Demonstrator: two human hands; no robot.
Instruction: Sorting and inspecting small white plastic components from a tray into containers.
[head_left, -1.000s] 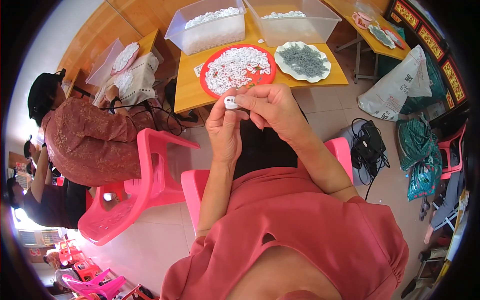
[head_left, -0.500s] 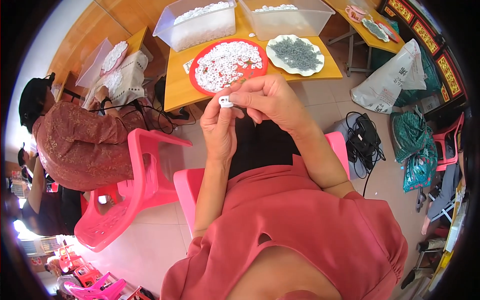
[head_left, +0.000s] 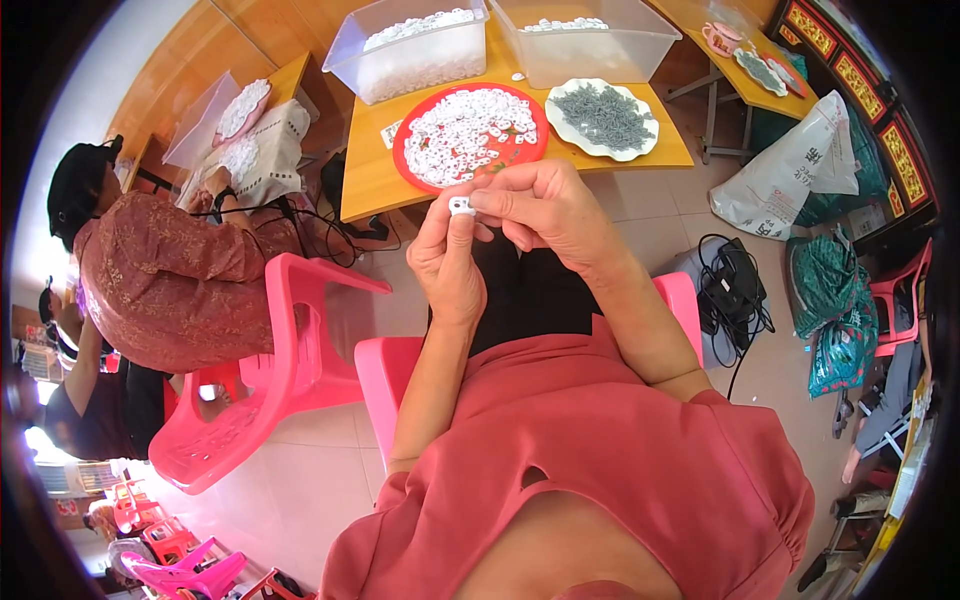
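Note:
My left hand point(head_left: 447, 262) holds up a small white plastic piece point(head_left: 460, 205) with two dark holes, pinched between thumb and fingers. Against the piece's right edge, the thumb and forefinger of my right hand point(head_left: 545, 208) are pressed together; whatever lies between them is hidden. Just beyond my hands, a red round tray point(head_left: 402, 158) carries many similar white pieces. To its right is a white scalloped plate point(head_left: 650, 128) heaped with small grey slender parts.
Clear plastic bins point(head_left: 405, 80) of white pieces stand at the table's point(head_left: 375, 190) back. A person point(head_left: 180, 280) works at left near a pink chair point(head_left: 285, 350). On the right are a white sack point(head_left: 775, 185), green bags point(head_left: 830, 300) and a black cable bundle point(head_left: 733, 300).
The whole view has shifted slightly, the table now sitting a little further right. Both hands stay together at the white plastic piece, which has tilted slightly.

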